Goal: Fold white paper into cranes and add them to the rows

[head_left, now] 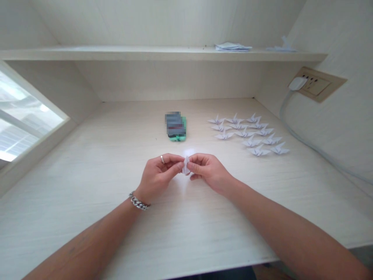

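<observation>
Between my two hands, over the middle of the desk, is a small piece of folded white paper (185, 166). My left hand (159, 173), with a ring and a chain bracelet, pinches its left side between thumb and fingers. On the other side, the thumb and forefinger of my right hand (208, 169) grip the paper too. The fingers cover much of it, so its exact shape is hard to make out. To the right, several white paper cranes (246, 133) stand in loose rows on the desk.
Beyond my hands lies a phone in a green case (182, 138), its screen blurred. A shelf (145, 54) runs along the back, bearing a stack of white paper (233, 47). From a plug (297, 83) in the right wall socket (323, 83), a grey cable (309, 144) trails down the right side.
</observation>
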Available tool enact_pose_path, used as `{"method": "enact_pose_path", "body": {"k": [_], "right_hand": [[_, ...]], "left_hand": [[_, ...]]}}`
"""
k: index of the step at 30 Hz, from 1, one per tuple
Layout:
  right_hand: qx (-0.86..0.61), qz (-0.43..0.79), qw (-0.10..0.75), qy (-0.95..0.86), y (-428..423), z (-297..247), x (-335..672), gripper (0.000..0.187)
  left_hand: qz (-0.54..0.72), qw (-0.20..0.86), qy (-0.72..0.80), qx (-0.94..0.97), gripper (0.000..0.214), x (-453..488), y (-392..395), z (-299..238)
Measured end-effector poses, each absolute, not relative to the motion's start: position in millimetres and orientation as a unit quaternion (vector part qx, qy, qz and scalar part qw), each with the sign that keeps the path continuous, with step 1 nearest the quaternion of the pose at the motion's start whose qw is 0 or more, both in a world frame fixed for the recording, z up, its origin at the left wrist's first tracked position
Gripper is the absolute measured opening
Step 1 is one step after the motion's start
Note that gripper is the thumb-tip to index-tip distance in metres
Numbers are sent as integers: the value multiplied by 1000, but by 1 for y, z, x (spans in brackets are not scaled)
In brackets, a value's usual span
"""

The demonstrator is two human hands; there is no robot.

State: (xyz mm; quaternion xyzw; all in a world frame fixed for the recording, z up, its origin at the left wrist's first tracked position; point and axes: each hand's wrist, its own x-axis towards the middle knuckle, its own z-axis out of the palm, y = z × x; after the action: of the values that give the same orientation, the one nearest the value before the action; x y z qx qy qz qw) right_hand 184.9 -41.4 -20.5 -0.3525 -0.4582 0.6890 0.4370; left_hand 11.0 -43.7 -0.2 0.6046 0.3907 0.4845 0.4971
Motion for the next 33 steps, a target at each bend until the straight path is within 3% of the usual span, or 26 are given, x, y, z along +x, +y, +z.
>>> {"method": "enact_pose_path", "body": {"k": [16, 25, 33], "right_hand": [[-369, 681, 459, -434, -41, -22, 183, 25], [-360, 687, 514, -365, -42, -21, 180, 25], [-365, 681, 527, -354, -41, -22, 181, 25]], "left_hand": [[489, 381, 418, 664, 12, 14, -49, -2], [490, 274, 403, 723, 6, 16, -55, 3], [445, 270, 424, 741, 8, 15, -51, 6]]}}
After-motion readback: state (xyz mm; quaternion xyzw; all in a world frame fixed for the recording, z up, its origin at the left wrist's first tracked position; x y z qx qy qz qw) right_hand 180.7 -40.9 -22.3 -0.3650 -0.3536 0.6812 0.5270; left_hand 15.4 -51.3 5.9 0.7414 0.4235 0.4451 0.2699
